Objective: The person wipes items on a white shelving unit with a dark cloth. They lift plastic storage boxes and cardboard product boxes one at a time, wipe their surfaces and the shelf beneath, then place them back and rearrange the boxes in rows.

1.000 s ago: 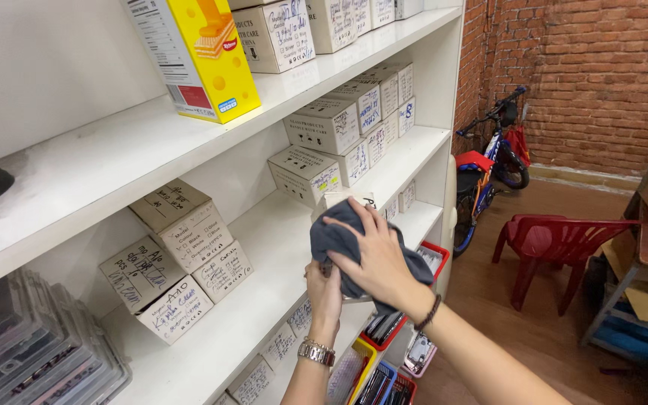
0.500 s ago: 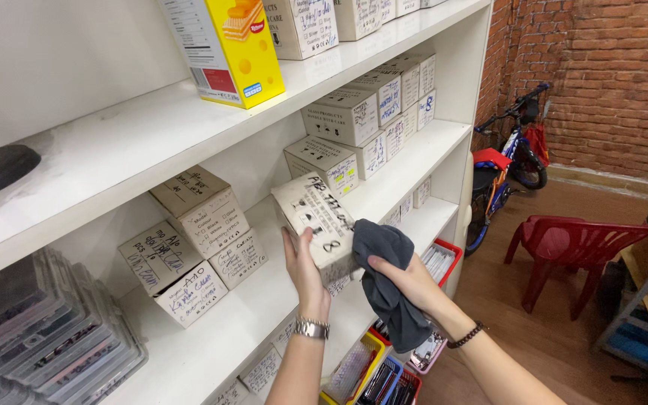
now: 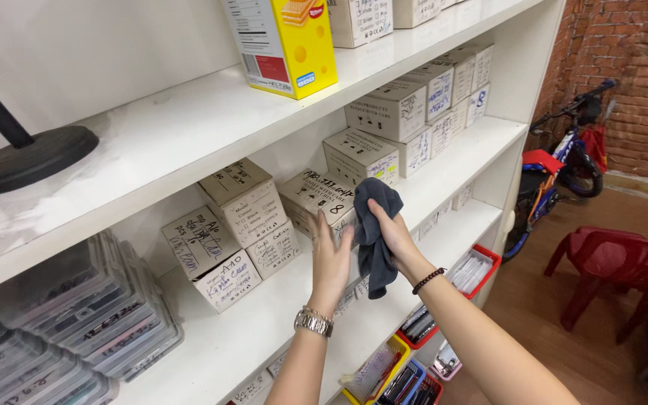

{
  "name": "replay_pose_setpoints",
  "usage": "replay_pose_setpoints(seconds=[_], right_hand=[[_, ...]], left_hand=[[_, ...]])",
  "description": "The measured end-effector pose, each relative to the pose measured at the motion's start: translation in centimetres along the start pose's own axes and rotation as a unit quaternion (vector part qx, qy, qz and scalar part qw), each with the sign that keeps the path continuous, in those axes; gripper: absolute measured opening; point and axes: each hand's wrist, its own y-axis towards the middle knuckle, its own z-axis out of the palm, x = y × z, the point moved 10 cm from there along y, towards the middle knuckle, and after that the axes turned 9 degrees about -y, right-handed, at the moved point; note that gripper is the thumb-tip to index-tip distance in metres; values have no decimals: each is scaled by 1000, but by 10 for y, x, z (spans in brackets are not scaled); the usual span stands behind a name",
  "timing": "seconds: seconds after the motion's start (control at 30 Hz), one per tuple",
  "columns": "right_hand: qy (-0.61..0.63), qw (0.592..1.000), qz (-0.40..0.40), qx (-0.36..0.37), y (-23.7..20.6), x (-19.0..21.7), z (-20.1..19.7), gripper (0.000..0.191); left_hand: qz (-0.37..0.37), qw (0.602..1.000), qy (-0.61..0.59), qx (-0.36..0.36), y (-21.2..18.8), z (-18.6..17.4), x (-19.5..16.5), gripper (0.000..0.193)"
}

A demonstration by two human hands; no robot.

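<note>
My left hand (image 3: 329, 262), with a metal watch on its wrist, holds a small white cardboard box (image 3: 318, 195) lifted off the middle shelf, fingers spread against its front. My right hand (image 3: 393, 231), wearing a dark bead bracelet, grips a dark grey cloth (image 3: 375, 225) and presses it on the box's right side. The cloth hangs down below the box. Both hands are in front of the white shelving unit (image 3: 211, 120).
Other white handwritten boxes (image 3: 223, 240) sit to the left and more (image 3: 406, 120) to the right. A yellow carton (image 3: 286, 41) and a black lamp base (image 3: 28, 157) stand on the upper shelf. Clear plastic cases (image 3: 61, 330) lie lower left. A bicycle (image 3: 564, 165) and red chair (image 3: 624, 270) stand at right.
The cloth first covered the box held low. The box then rose toward the shelf row, and my right hand now wipes the cloth along its right side.
</note>
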Motion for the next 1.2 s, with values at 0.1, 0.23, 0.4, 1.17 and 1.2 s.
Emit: replay_pose_setpoints(seconds=[0.1,0.23,0.4,1.17,1.2], right_hand=[[5,1000,-14,16,15,-6,24,61],[92,994,27,44,24,-27,52,62],[110,994,-23,9,33,-21,11,57],[-91,994,-17,-55,116,24,-87,65],[-91,993,-56,-59,116,31,-89,62]], left_hand=[[42,999,28,-9,-4,-11,-13,87],[95,991,38,-85,-7,-25,-41,85],[206,968,54,-130,-21,-8,-77,72],[-82,990,-90,66,119,115,32,91],[-81,992,-85,39,116,108,31,92]])
